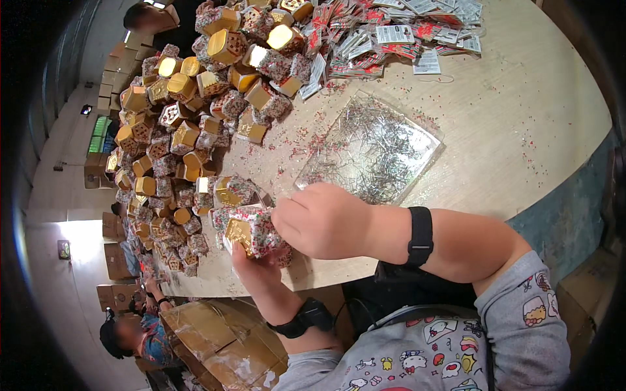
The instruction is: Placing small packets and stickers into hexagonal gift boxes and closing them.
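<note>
My left hand (255,270) grips a small house-shaped ornament (262,229) from below, near the table's front edge. The ornament has a raised gold face and sides crusted with red, green and white beads. Closed against its upper right side is my right hand (326,221), knuckles up. Its fingertips are turned away, so whatever they pinch is hidden. Just beyond that hand, a clear square tray (424,163) holds many loose silver pins (372,146). Another gold-faced ornament (229,194) lies right behind the held one.
A large heap of gold and beaded ornaments (186,133) covers the table's left side. Red and white printed tags (398,32) are piled at the far end. Loose beads dot the pale tabletop (508,85). Cardboard (215,332) stands below the front edge; another person (140,335) is at lower left.
</note>
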Tool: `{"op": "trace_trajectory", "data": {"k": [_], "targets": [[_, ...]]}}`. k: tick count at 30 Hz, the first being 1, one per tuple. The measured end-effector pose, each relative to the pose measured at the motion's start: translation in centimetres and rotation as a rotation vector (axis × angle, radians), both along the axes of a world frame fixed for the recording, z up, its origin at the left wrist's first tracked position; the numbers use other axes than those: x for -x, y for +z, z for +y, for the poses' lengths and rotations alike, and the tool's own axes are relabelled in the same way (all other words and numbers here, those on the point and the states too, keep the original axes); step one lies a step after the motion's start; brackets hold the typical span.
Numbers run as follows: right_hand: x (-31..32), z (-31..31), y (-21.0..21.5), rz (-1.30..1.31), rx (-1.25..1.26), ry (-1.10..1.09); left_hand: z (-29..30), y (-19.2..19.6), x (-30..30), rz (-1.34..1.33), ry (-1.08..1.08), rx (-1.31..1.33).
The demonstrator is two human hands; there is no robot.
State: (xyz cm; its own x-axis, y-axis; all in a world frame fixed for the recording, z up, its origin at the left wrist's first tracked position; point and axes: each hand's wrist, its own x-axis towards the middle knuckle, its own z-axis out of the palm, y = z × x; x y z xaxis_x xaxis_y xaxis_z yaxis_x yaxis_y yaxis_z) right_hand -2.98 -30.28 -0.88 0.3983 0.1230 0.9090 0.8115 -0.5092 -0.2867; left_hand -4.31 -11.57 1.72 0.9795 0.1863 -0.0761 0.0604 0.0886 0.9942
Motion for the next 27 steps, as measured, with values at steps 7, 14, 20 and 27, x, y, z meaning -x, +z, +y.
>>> {"op": "trace_trajectory", "data": {"k": [7,14,20,27], "targets": [[0.0,0.5,-0.3,0.353,-0.264,0.174,0.6,0.2,0.5,-0.194,0.087,-0.105],[-0.6,0.0,0.3,0.611,-0.411,0.444,1.3,-0.7,0.5,-0.122,0.08,0.061],[-0.7,-0.3,0.3,0.653,-0.406,0.478,1.2,-0.3,0.7,-0.066,0.03,0.247],[-0.6,-0.3,0.3,0.629,-0.37,0.482,1.7,-0.7,0.6,-0.058,0.009,0.159]]}}
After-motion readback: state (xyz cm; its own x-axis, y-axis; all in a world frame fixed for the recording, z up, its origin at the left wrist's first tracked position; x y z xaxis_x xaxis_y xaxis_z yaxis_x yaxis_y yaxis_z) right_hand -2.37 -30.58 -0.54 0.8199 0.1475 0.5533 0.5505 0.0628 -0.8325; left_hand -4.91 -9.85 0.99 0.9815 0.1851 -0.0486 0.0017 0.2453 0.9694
